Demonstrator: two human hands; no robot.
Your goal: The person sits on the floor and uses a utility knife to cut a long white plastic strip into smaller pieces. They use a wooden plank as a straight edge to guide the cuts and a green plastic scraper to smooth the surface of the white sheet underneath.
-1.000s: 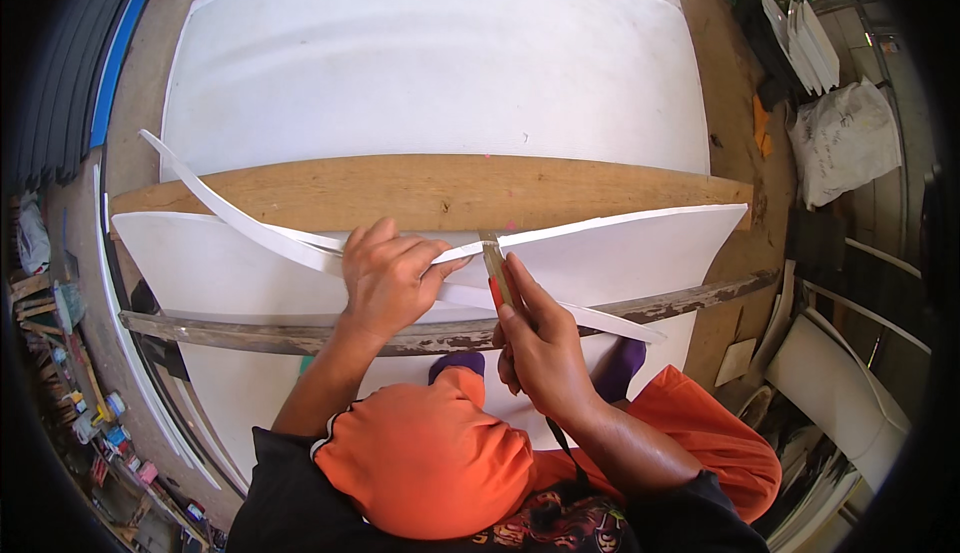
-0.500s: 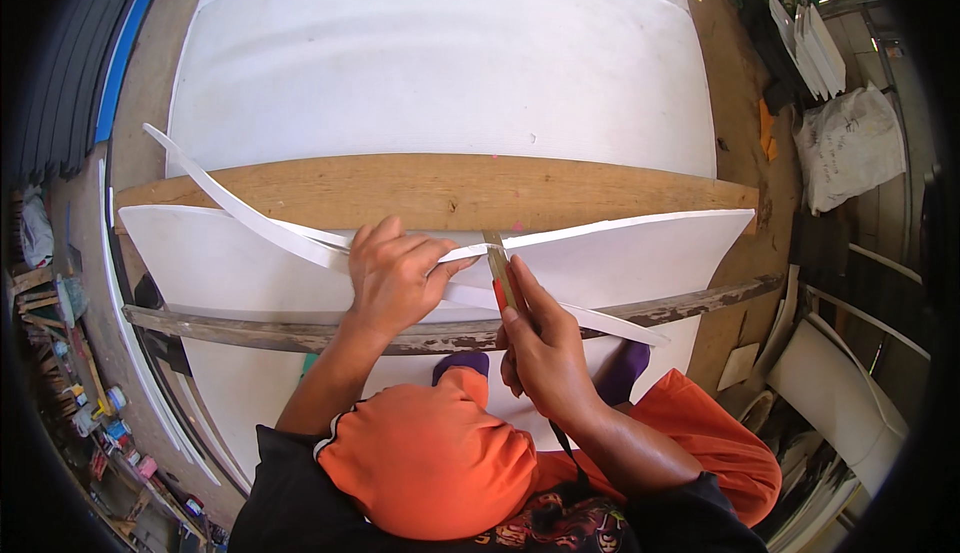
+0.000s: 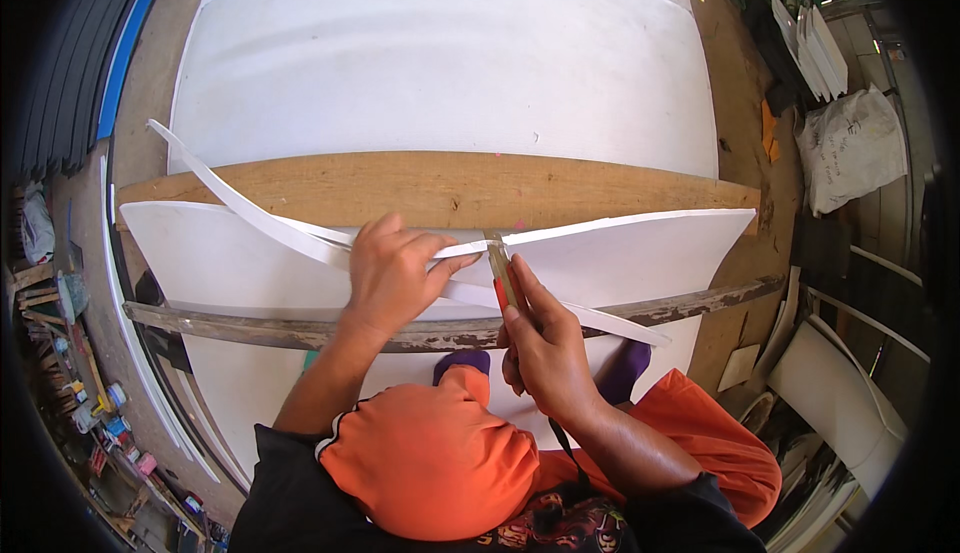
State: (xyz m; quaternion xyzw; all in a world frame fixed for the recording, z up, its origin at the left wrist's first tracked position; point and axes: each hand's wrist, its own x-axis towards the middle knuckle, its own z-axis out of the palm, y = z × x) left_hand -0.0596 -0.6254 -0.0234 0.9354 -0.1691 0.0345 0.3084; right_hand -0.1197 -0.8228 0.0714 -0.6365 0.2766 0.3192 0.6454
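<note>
A thin white sheet (image 3: 620, 253) stands bent upward along its far edge. My left hand (image 3: 395, 268) is closed on that edge, thumb on the near side. A long, narrow white strip (image 3: 235, 203) curves up at the left, passes behind my left hand and reaches low to the right. My right hand (image 3: 545, 343) grips a narrow, flat, brass-coloured blade-like tool (image 3: 496, 253) with a red part, its exact kind unclear. The tool's far end meets the sheet's edge just right of my left fingers, where the edge looks nicked.
Beyond the bent sheet lies a wooden plank (image 3: 440, 188), with a stack of large white sheets (image 3: 450, 63) behind it. A worn wooden bar (image 3: 300, 333) crosses in front. Dark ribbed panels (image 3: 70, 53) stand left; a white sack (image 3: 853, 148) and curved offcuts (image 3: 840, 383) are right.
Almost nothing differs. Both hands keep their grips in the same places, and the tool stays at the sheet's edge; the view has shifted very slightly.
</note>
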